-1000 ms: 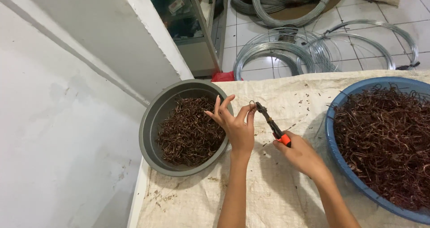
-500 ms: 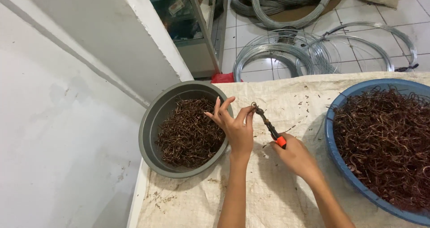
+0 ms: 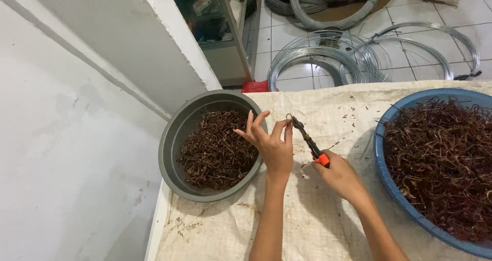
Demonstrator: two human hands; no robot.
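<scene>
At frame centre your left hand [image 3: 274,145], fingers spread, pinches a small rusty wire hook [image 3: 289,118]; your right hand [image 3: 339,175] grips orange-handled pliers [image 3: 309,142] on it. The grey bowl [image 3: 171,143] is part-filled, the blue basin [image 3: 385,171] is fuller.

hands [image 3: 307,161]: 2 | basins [image 3: 171,138]: 2 | pliers [image 3: 310,144]: 1 | wire coils on floor [image 3: 312,61]: several, overlapping, cannot tell

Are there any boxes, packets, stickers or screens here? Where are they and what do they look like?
Small packet: on the upper shelf of the cabinet at top centre, flat, pale with a red patch; too blurred to tell more.
Red packet or bag: on the floor at the cabinet's foot, behind the woven sheet, only a crumpled red edge showing.
No signs or screens in view.
</scene>
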